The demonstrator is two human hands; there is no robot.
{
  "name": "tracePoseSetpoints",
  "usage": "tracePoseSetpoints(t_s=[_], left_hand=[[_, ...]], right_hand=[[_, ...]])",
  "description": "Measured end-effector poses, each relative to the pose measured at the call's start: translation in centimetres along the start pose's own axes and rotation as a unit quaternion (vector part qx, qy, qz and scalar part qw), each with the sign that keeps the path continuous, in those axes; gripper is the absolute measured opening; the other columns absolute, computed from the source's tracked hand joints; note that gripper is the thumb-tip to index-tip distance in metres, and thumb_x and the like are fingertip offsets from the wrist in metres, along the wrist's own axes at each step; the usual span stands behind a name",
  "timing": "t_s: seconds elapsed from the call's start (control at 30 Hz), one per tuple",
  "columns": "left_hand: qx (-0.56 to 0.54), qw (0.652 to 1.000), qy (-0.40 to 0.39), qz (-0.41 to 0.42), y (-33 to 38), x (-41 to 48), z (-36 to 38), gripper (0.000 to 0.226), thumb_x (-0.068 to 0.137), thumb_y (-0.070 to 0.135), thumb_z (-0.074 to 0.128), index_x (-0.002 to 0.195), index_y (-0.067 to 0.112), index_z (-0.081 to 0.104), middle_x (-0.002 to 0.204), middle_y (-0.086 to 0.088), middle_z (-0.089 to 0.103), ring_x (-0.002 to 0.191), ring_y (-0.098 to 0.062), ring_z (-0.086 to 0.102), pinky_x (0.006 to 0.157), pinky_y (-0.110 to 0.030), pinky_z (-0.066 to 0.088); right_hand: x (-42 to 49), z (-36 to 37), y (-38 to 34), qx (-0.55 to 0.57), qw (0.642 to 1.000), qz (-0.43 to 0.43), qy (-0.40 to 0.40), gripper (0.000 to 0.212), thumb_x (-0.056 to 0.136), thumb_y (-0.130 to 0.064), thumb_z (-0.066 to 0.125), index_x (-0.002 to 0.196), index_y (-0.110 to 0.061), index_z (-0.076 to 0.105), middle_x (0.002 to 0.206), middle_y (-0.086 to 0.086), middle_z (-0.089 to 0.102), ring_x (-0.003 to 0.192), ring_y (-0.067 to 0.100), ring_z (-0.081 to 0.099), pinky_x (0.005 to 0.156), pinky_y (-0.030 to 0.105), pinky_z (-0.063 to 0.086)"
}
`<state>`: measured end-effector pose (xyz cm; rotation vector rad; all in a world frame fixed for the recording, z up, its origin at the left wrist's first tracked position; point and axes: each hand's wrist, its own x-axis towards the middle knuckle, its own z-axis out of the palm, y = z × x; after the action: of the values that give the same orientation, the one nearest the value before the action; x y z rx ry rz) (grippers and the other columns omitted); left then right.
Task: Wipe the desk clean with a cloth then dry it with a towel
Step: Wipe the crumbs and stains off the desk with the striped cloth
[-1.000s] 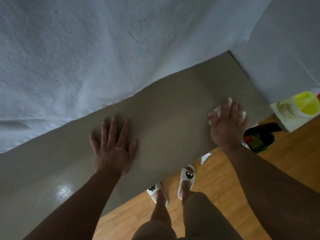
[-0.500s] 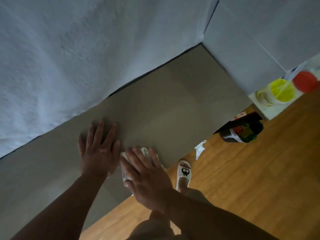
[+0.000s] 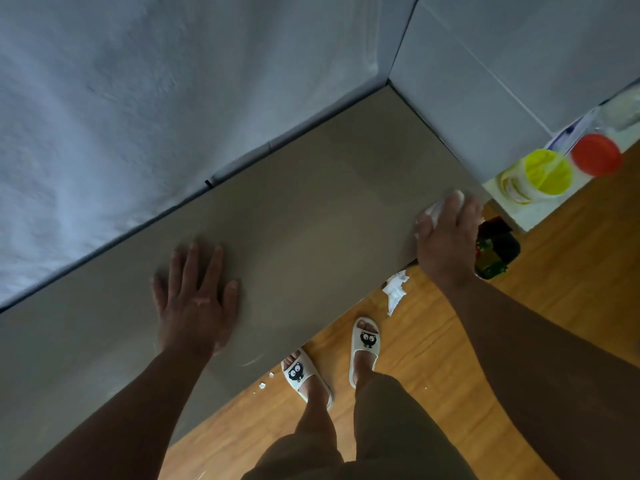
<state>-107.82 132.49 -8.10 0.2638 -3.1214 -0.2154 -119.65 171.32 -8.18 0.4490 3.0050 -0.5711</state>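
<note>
I record left grip (image 3: 195, 303) flat on table (image 3: 311, 209), centre-left; right grip (image 3: 446, 237) presses white cloth (image 3: 431, 213) at frame right.

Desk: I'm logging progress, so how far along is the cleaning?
Done: the desk shows no visible mess, though wetness is hard to judge. In hand: the right hand presses a white cloth at the desk's right end while the left hand lies flat on it. Left: drying, seemingly not begun.
</note>
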Motion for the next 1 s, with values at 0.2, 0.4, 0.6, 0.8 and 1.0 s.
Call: tracePoseSetpoints(t_s=[0.2,0.4,0.6,0.8,1.0], left_hand=[[-0.009,1.0,-0.018,0.009,-1.3,-1.3,-0.6,0.067,0.1,0.056,0.028,0.155,0.022,0.043,0.164,-0.014,0.034,0.154,-0.036,0.025,0.121,-0.062,0.021],[-0.035,0.999,0.004,-0.013,-4.6,-4.2,-1.7,0.06,0.1,0.047,0.035,0.149,0.019,0.052,0.159,-0.019,0.041,0.15,-0.038,0.034,0.118,-0.062,0.028],[-0.032,0.999,0.006,-0.031,-9.1,-8.1,-2.1,0.057,0.101,0.044,0.038,0.151,0.019,0.05,0.16,-0.02,0.039,0.15,-0.039,0.033,0.118,-0.06,0.029],[-0.044,0.997,0.004,-0.065,-10.6,-11.0,-2.5,0.057,0.101,0.045,0.039,0.15,0.019,0.051,0.159,-0.021,0.04,0.148,-0.041,0.035,0.117,-0.06,0.031],[-0.061,0.991,-0.024,-0.117,-9.8,-13.2,-3.1,0.059,0.1,0.051,0.035,0.149,0.023,0.053,0.159,-0.017,0.042,0.148,-0.039,0.036,0.116,-0.06,0.033]], right_hand=[[-4.8,1.7,-5.1,-0.013,0.996,0.051,-0.069,0.055,0.105,-0.021,0.031,0.152,0.007,0.037,0.161,0.039,0.011,0.149,0.059,0.01,0.124,0.065,0.012],[-19.8,4.4,-10.3,-0.061,0.98,-0.157,-0.104,0.078,0.099,-0.026,0.057,0.162,-0.001,0.018,0.169,0.024,0.014,0.158,0.04,0.007,0.121,0.059,0.031],[-30.2,5.7,-15.0,-0.105,0.919,-0.344,-0.164,0.067,0.083,-0.01,0.062,0.149,-0.004,0.053,0.16,0.02,0.04,0.147,0.036,0.042,0.105,0.052,0.051],[-28.6,6.0,-14.8,-0.073,0.84,-0.516,-0.15,0.047,0.093,-0.018,0.052,0.138,-0.01,0.062,0.147,0.009,0.059,0.139,0.024,0.054,0.083,0.037,0.06],[-24.7,3.1,-15.6,0.001,0.819,-0.542,-0.189,0.026,0.08,-0.024,0.053,0.094,-0.027,0.073,0.107,-0.013,0.072,0.095,0.013,0.063,0.064,0.027,0.058]])
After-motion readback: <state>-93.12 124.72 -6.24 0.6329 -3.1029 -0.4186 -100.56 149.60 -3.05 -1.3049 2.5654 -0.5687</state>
